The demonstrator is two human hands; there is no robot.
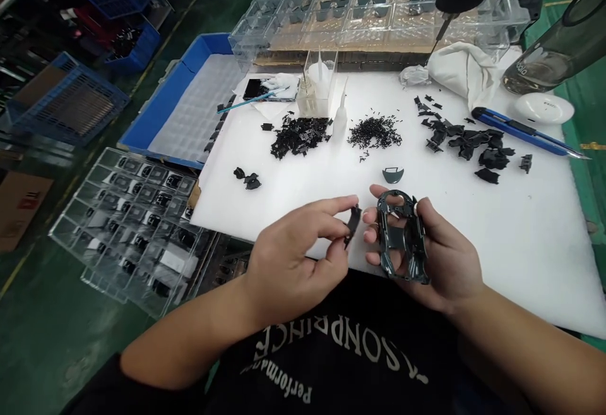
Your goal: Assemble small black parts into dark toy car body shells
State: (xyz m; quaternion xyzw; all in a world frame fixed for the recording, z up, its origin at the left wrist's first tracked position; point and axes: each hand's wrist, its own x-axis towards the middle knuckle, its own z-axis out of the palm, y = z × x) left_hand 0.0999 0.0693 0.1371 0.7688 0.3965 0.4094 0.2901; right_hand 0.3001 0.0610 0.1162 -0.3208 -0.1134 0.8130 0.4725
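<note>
My right hand (440, 257) is closed around a dark glossy toy-car body shell (402, 235), held upright over the near edge of the white foam mat (521, 225). My left hand (288, 257) pinches a small black plastic part (353, 222) between thumb and fingers, right beside the shell's left side. A small dark curved piece (392, 175) lies on the mat just beyond the shell.
Heaps of black parts (298, 136), tiny black pins (375, 131) and larger black pieces (466, 140) lie across the mat. A glue bottle (339, 121), blue utility knife (521, 129), white cloth (466, 67), clear compartment trays (137, 225) and a blue crate (189, 105) surround them.
</note>
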